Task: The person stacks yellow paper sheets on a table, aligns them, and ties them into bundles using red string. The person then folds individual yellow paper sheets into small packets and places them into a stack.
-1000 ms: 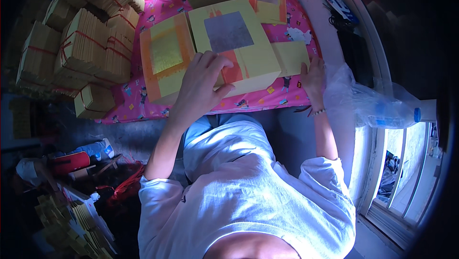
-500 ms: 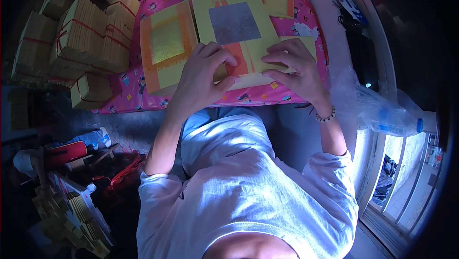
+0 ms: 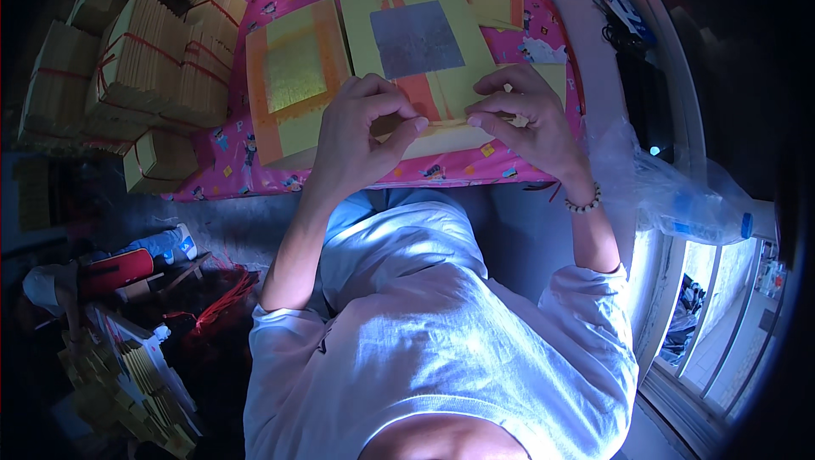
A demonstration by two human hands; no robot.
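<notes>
Far left, tied bundles of yellow paper [image 3: 161,61] are stacked beside the pink patterned surface [image 3: 255,159]. A gold-foil sheet stack [image 3: 293,86] lies left of the silver-foil sheet stack [image 3: 424,61]. The left hand [image 3: 356,142] pinches the near edge of the top silver-foil sheet, and the right hand [image 3: 531,125] pinches it too, apparently to peel one sheet free. A clear plastic bag [image 3: 671,193] sits right.

A pink patterned table cover [image 3: 475,163] bears stacked yellow paper sheets [image 3: 293,78], seemingly foil-centred.

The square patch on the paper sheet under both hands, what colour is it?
Silver-grey, on a yellow paper sheet with orange bands; the head view shows it.
</notes>
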